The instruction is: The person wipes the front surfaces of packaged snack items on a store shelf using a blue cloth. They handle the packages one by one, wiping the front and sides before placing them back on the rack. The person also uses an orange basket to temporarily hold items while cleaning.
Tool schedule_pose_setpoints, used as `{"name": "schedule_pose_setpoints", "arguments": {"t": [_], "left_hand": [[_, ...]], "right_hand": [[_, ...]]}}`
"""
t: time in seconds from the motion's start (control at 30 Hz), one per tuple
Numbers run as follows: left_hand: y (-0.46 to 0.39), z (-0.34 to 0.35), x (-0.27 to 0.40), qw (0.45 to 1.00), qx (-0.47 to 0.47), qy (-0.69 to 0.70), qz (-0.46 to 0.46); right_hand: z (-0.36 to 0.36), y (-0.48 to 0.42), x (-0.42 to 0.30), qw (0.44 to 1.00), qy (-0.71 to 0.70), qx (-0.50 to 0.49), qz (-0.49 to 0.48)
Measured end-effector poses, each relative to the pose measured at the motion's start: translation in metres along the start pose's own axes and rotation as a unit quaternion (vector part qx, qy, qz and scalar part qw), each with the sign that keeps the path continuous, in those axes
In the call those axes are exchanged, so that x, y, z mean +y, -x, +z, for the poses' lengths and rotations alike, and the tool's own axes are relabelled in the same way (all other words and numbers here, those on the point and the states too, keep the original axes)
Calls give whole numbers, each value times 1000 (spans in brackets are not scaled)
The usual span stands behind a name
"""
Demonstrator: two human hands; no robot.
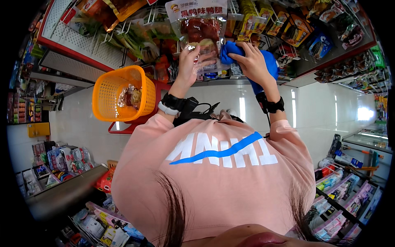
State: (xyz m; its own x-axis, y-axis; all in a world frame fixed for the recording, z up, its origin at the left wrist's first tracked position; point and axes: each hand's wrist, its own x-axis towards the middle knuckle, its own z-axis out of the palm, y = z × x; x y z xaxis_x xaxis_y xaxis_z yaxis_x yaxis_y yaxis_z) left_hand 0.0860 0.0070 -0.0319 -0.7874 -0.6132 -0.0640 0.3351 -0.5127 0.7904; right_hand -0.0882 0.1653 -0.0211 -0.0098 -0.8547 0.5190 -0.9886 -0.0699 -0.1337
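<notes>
My left hand (189, 63) grips the lower left part of a clear vacuum-sealed food packet (202, 31) with dark red meat inside and a white printed top. Some of its fingers show through the clear plastic. On the packet's right side, my right hand (251, 60) holds a bunched blue cloth (270, 63), with part of it against the packet's edge and the rest hanging below the hand. To the left, an orange plastic basket (147, 95) holds a shiny packet (129, 96) and stands on a red stool (162, 89).
Ahead, packaged snacks (256, 18) hang on hooks of a display rack, beside a white perforated panel (69, 40) with a red edge. Tiled floor (314, 105) lies below. Shelves of goods (339, 197) stand behind at right, and a counter (64, 188) at lower left.
</notes>
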Motion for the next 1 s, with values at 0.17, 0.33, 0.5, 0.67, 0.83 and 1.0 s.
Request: {"name": "schedule_pose_setpoints", "arguments": {"t": [0.17,0.33,0.5,0.67,0.83,1.0], "left_hand": [[-3,-5,-4,1000,-6,-19,-9],[9,15,-5,998,-8,-49,-40],[5,11,-5,998,-32,-56,-12],[14,15,-10,996,-4,-88,-33],[5,21,-35,971,11,-234,48],[3,25,-17,987,20,-157,4]], "right_hand": [[4,-6,-7,980,27,190,45],[16,-20,-3,956,72,264,104],[12,-16,-13,962,77,256,62],[9,-12,-11,967,139,211,38],[3,-37,-18,952,189,236,54],[16,-15,-41,979,129,146,-57]]}}
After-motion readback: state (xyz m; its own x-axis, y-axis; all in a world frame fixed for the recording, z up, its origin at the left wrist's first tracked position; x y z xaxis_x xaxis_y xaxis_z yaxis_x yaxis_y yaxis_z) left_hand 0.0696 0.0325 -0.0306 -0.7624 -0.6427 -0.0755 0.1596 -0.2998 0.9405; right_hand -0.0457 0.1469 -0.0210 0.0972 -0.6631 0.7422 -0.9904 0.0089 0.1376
